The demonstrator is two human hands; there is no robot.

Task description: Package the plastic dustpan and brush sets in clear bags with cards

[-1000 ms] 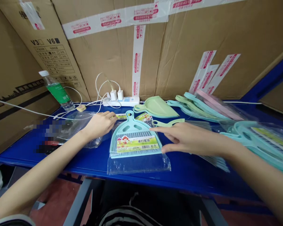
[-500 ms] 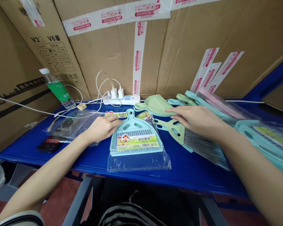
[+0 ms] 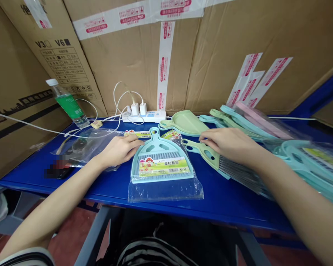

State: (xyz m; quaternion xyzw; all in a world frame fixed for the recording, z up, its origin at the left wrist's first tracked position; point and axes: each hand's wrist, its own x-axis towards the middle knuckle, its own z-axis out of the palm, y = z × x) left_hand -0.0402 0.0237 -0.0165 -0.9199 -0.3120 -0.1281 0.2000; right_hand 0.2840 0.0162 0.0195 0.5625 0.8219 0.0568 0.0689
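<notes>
A light-blue dustpan (image 3: 155,147) with a matching brush lies in a clear plastic bag (image 3: 166,194), a printed label card (image 3: 163,167) across its bristles. At its upper left edge my left hand (image 3: 119,149) rests with fingers curled together; whatever lies under the fingertips is hidden. My right hand (image 3: 227,145) is over a green hand brush (image 3: 212,157), its fingers bent down and closed at the brush's upper edge. That brush lies on a light-blue piece, grey bristles pointing right and partly behind my wrist. Just behind it is a green dustpan (image 3: 187,122).
More dustpans and brushes, blue, green and pink (image 3: 263,120), are piled at the right, with bagged blue sets (image 3: 308,162) nearer. At the back stand a power strip (image 3: 152,116) with chargers and a leaning bottle (image 3: 70,105). Cables, a plastic bag and a dark blurred item (image 3: 58,170) lie left.
My right hand has drawn its outstretched fingers in and down onto the green brush's edge. My left hand stays beside the blue dustpan. The view has shifted slightly.
</notes>
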